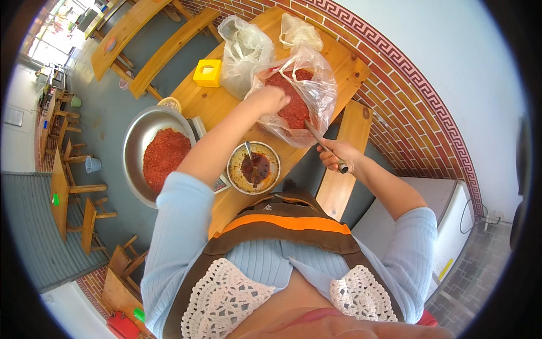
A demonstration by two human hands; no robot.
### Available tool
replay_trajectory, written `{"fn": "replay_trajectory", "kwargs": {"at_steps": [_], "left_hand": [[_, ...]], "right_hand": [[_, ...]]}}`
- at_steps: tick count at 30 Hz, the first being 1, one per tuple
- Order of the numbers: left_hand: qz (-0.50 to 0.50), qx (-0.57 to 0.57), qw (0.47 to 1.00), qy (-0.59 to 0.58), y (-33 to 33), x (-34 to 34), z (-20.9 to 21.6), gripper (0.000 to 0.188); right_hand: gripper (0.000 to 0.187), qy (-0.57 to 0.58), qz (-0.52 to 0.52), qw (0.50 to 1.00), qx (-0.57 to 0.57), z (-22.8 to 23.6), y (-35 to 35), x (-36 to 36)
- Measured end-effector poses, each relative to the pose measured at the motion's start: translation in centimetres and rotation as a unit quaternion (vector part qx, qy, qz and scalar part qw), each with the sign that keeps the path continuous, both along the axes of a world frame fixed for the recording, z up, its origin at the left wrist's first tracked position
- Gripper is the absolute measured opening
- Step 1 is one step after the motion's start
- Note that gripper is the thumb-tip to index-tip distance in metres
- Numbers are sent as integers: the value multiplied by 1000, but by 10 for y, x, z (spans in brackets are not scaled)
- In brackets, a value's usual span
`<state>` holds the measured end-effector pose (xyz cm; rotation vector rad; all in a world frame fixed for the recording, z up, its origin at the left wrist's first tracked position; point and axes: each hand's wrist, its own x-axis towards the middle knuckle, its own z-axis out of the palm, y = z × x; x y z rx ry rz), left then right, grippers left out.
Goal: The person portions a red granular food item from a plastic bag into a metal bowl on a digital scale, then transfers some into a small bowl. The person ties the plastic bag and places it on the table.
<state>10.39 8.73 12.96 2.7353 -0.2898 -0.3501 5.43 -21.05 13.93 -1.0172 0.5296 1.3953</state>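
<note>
And here it is: one o'clock from the small sauce bowl, the red mash sits in a thin clear bag on the desk! The right hand, out at three o'clock, has its fingers wrapped round a long-handled tool, its far end down at the mash. The left hand hovers over the bag's mouth, fingers curled; whether they pinch plastic, nobody can tell. Danger: a hard jab could split that film, and a tug could tip the bag over the desk edge beside it. Over at nine o'clock, a drooping left sleeve could smear in the steel basin.
</note>
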Motion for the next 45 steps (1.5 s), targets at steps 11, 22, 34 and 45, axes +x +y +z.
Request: {"fn": "replay_trajectory", "kwargs": {"at_steps": [11, 22, 34, 45], "left_hand": [[136, -484, 862, -57, -169, 102, -2, 22], [-4, 45, 998, 32, -75, 6, 36, 35], [-57, 130, 983, -115, -29, -77, 37, 19], [106, -197, 942, -250, -24, -139, 41, 20]], "right_hand": [[20, -18, 24, 999, 40, -12, 2, 1], [14, 55, -72, 990, 110, 5, -16, 7], [16, 40, -89, 982, 160, 38, -12, -4], [16, 11, -91, 985, 144, 62, -12, -19]]}}
